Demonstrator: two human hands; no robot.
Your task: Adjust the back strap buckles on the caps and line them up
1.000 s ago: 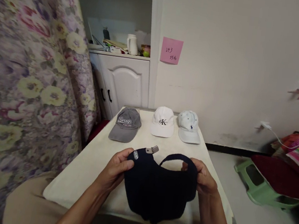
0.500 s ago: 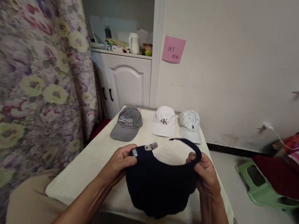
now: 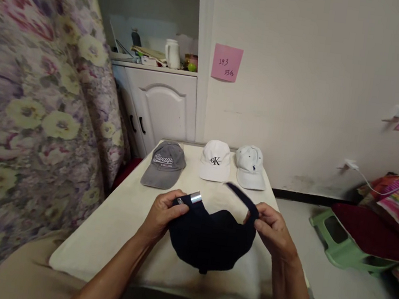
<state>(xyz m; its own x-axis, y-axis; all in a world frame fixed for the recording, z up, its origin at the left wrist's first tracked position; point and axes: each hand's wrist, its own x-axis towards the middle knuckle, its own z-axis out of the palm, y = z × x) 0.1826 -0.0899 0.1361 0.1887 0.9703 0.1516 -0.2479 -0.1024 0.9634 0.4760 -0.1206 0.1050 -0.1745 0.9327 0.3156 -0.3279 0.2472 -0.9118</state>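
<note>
A dark navy baseball cap (image 3: pixel 209 241) is held up over the near part of the table, its back opening facing up and away. My left hand (image 3: pixel 164 213) pinches the cap's left rear edge, beside a metal buckle (image 3: pixel 196 197) on the short strap end. With thumb and fingers closed, my right hand (image 3: pixel 272 227) grips the base of the long loose strap (image 3: pixel 241 194), whose free end points up and left. Strap and buckle are apart. Beyond stand a grey cap (image 3: pixel 165 164), a white cap (image 3: pixel 215 161) with black letters and a pale blue cap (image 3: pixel 250 168).
The table (image 3: pixel 112 226) has a cream cover. A floral curtain (image 3: pixel 38 148) hangs close on the left. Behind are a white cabinet (image 3: pixel 168 111) and a wall with a pink note (image 3: pixel 227 63). To the right stands a green stool (image 3: pixel 335 236).
The cap has tilted, and its buckle now faces me more. The strap has straightened from a curve, and my right hand has shifted slightly left. The other caps rest as before.
</note>
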